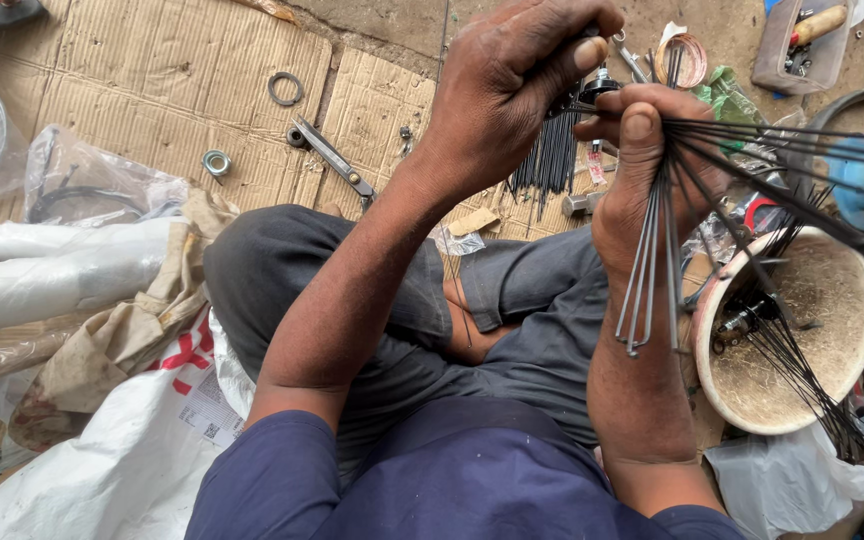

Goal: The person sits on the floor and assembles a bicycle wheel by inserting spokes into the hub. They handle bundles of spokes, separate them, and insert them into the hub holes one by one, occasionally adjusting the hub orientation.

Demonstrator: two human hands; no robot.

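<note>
Dark blue sleeves (432, 480) sit closest under the camera, and from them both forearms rise over crossed legs to the work. His right hand (642, 180) has its grip pressed together round a bundle of thin metal spokes (652, 260), thumb clamped across them; their bent ends hang down past the wrist while the long black lengths fan off to the right. His left hand (512, 80) pinches the top of one spoke between thumb and forefinger, just beside a small dark hub (600, 85) half hidden behind the fingers. I'd say the bundle is the weak point: if that clamping thumb eases, the spokes could slide through and scatter over the cardboard (182, 90) on the floor, among the pliers (332, 158), ring (286, 88) and nut (216, 163). The fanned ends also reach over the pale bowl (802, 400) holding more spokes, and could tangle with them.
</note>
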